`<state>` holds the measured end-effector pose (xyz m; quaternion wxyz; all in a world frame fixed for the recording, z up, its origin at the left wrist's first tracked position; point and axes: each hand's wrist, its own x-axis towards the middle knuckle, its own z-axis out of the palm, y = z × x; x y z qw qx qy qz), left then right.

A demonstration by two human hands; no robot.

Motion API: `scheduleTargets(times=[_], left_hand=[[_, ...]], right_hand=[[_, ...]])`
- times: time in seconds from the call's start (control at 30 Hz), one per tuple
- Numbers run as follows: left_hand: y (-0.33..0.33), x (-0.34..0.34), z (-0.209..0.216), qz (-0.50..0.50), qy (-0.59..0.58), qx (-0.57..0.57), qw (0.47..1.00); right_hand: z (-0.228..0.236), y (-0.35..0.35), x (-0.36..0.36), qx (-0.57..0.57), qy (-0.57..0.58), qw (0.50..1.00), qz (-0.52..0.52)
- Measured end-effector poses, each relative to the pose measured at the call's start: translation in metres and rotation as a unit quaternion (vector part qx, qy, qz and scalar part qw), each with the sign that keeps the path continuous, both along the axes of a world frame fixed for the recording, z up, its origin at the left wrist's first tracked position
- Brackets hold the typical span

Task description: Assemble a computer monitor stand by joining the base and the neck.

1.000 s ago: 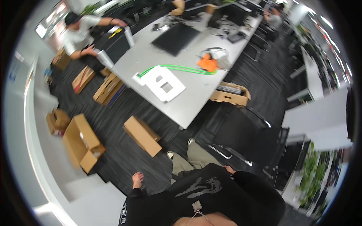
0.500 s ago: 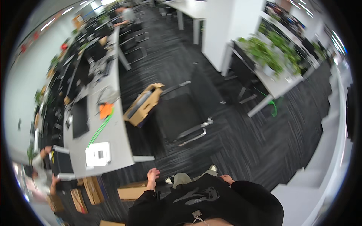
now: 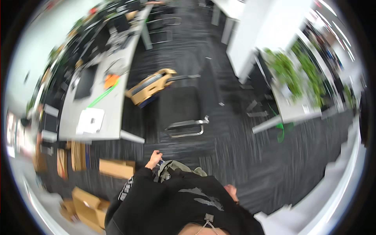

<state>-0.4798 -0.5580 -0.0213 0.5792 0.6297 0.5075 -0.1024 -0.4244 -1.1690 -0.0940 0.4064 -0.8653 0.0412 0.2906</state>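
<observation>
Left grip (image 3: 154, 158) empty; cardboard box (image 3: 116, 168) just left, below.

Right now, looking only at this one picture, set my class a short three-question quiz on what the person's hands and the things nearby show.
1. True or false: the left hand holds a cardboard box.
2. Which lies nearest the left hand? A) flat cardboard box B) potted plants C) orange thing on the desk
3. Fill in: the black chair stands beside the long grey ____.

Key: 1 false, the hand hangs free at the person's side. 2 A. 3 desk. The right hand barely shows, so its grip cannot be judged.
</observation>
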Motion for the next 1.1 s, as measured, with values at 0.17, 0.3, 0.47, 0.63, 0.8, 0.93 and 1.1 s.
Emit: scheduleTargets(times=[0.17,0.3,0.47,0.63,0.8,0.93,1.1], left_hand=[[0.024,-0.071,0.010,0.114,-0.012,-0.006,0.993],[0.032,-0.156,0.000,0.211,-0.004,-0.004,0.977],[0.019,-0.290,-0.050,0.366,0.074,-0.087,0.924],[0.009,-0.365,-0.071,0.508,0.149,-0.198,0.825],[0.066,-0.366,-0.080,0.523,0.064,-0.197,0.827],[0.137,-0.335,-0.066,0.481,-0.004,-0.171,0.860],[0.215,-0.294,-0.043,0.470,-0.049,-0.133,0.871]], right_hand=[[-0.063,0.058,0.057,-0.030,-0.068,0.961,0.265],[-0.040,0.165,0.116,0.028,-0.033,0.938,0.343],[0.011,0.340,0.149,0.085,0.015,0.931,0.355],[0.046,0.484,0.147,0.045,0.219,0.948,0.226],[0.044,0.549,0.119,0.062,0.217,0.917,0.328],[0.044,0.571,0.112,0.026,0.144,0.892,0.428],[0.060,0.607,0.127,-0.031,0.109,0.911,0.397]])
